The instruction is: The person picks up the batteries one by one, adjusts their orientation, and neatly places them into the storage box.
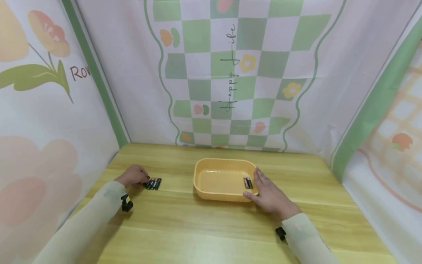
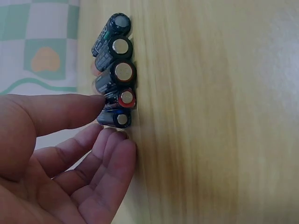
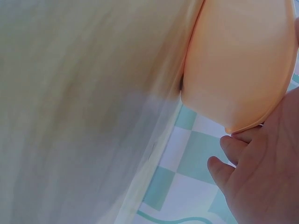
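Observation:
A short row of several dark batteries (image 1: 153, 183) lies side by side on the left of the table. My left hand (image 1: 133, 175) is at the row's near-left end; its thumb and fingertips pinch the end battery (image 2: 114, 119), which still lies against its neighbour. A yellow plastic tray (image 1: 219, 196) with rounded corners stands mid-table. Inside it, by the right wall, lie two batteries (image 1: 248, 182). My right hand (image 1: 271, 196) rests against the tray's right end, thumb over the front rim and fingers extended along the end wall. In the right wrist view the tray hides part of those fingers.
The wooden table (image 1: 204, 234) extends around the tray, its far edge meeting a printed curtain (image 1: 201, 66). More curtains hang at the left (image 1: 36, 117) and right (image 1: 376, 121). A black wrist camera (image 1: 126, 202) is strapped below the left hand.

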A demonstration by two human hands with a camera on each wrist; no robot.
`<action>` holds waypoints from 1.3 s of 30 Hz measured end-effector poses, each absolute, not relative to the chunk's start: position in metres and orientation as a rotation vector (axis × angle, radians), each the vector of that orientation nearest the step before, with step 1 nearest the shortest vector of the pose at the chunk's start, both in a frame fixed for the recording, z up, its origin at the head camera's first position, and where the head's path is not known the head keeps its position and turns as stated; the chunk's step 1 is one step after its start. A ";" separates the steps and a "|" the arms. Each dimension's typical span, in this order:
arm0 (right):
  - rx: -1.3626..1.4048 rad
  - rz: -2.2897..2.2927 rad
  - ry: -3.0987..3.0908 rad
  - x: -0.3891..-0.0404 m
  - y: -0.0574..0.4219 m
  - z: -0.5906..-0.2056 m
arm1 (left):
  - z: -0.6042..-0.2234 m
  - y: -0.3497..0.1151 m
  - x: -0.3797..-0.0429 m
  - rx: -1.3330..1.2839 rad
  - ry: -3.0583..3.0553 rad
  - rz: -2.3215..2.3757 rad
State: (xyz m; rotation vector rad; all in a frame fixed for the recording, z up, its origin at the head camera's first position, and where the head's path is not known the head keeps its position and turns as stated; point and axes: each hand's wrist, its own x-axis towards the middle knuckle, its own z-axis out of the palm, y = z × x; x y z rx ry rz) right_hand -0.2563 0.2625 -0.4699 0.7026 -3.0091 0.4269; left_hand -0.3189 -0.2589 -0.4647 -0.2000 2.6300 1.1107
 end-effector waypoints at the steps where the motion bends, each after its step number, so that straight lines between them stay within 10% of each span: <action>1: 0.702 0.428 -3.011 -0.256 0.263 -0.470 | -0.464 -0.258 -0.319 -0.203 2.633 1.095; 39: 0.700 0.441 -3.002 -0.258 0.263 -0.473 | -0.441 -0.260 -0.318 0.060 2.433 1.368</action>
